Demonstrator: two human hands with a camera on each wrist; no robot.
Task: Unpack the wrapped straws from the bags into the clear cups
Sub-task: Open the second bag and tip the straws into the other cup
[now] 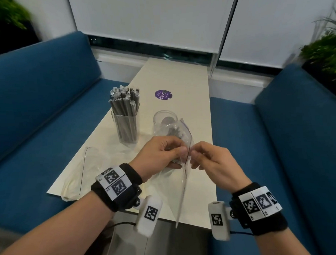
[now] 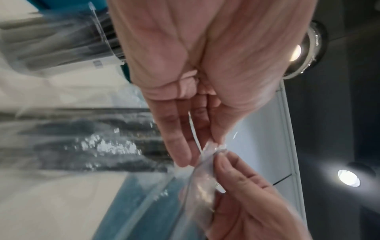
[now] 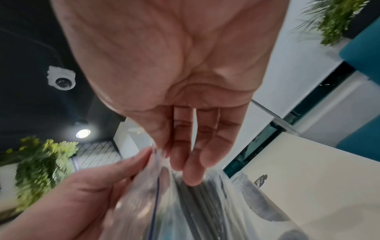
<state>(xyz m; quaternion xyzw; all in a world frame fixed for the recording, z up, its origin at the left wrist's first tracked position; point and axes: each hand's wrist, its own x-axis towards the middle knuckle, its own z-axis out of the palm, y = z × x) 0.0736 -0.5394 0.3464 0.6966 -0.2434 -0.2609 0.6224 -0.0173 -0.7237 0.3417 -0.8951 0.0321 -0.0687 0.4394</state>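
Above the table's near half, both hands hold a clear zip bag [image 1: 184, 140] with dark wrapped straws [image 1: 175, 132] inside. My left hand [image 1: 180, 155] pinches one side of the bag's mouth and my right hand [image 1: 194, 160] pinches the other side, thumbs nearly touching. In the right wrist view the bag [image 3: 164, 203] with its blue zip line hangs below the right hand [image 3: 185, 154]. An empty clear cup [image 1: 165, 119] stands just behind the bag. A second clear cup [image 1: 127, 127] to its left is packed with wrapped straws [image 1: 124, 102].
A flat, empty clear bag [image 1: 83, 170] lies on the cream table [image 1: 199, 183] at the near left corner. A purple round sticker [image 1: 163, 94] sits farther back. Blue bench seats [image 1: 38, 105] flank the table on both sides; plants [image 1: 324, 53] stand behind them.
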